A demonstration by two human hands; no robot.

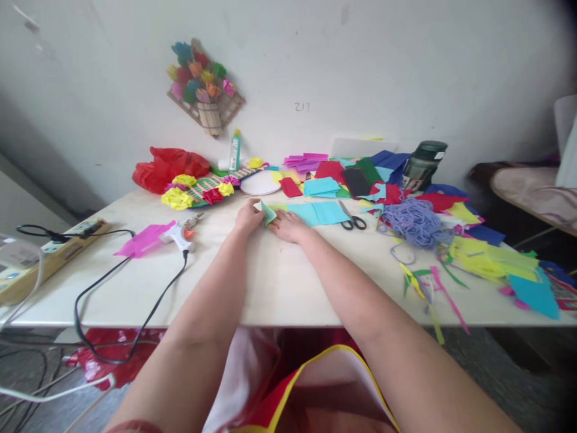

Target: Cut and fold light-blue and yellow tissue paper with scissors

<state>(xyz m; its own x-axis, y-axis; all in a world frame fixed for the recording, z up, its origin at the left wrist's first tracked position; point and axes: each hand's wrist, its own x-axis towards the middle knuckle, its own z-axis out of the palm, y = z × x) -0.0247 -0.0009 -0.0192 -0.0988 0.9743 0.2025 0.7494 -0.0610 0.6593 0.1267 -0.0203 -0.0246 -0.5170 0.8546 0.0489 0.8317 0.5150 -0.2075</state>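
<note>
Both my arms reach across a pale table (279, 282). My left hand (248, 217) is closed in a pinch on the lifted end of a light teal paper strip (315, 212). My right hand (287, 226) lies flat on the same strip, fingers stretched, pressing it down just right of the fold. The strip runs right towards black-handled scissors (353, 221).
A white glue gun (180, 234) with a black cord lies left, beside pink paper (143, 239) and a power strip (67, 237). Paper flowers (198, 191), a glue bottle (235, 150), a white disc (260, 184), purple yarn (417, 221), a dark jar (424, 163) and several coloured scraps crowd the back and right.
</note>
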